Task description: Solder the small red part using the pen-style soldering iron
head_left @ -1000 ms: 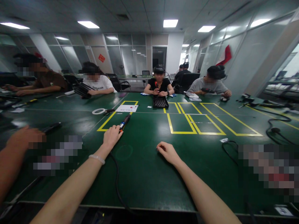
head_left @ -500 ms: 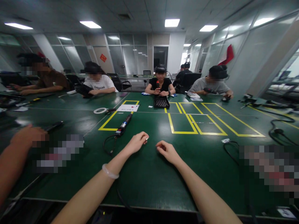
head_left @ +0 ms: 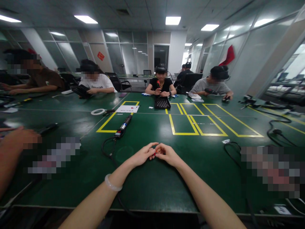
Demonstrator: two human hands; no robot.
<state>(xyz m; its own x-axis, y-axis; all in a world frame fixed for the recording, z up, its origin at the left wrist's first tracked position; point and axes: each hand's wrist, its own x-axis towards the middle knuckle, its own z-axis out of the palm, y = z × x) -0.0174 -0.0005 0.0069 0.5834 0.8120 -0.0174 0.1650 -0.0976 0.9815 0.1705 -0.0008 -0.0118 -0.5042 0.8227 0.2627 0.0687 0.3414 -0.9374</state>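
My left hand (head_left: 144, 155) and my right hand (head_left: 168, 154) meet above the green table (head_left: 152, 187). Their fingertips are pinched together around a small red thing (head_left: 155, 154), mostly covered by fingers, so its kind is unclear. Both hands appear closed on it. A pale bangle (head_left: 112, 183) circles my left wrist. Beyond my left hand lies a corded, pen-shaped power tool (head_left: 124, 126), dark with a blue and silver band, inside a yellow tape outline.
A black tray (head_left: 162, 103) stands before a person opposite, who holds a red-tipped tool. Yellow tape outlines (head_left: 186, 134) mark the table. A white cable coil (head_left: 97, 112) and a paper sheet (head_left: 128, 109) lie far left. Another person's hand (head_left: 26, 140) rests at left; black cables (head_left: 232, 156) run right.
My hands were apart; now they have come together at the fingertips, and a red thing shows between them. The whole view has shifted slightly.
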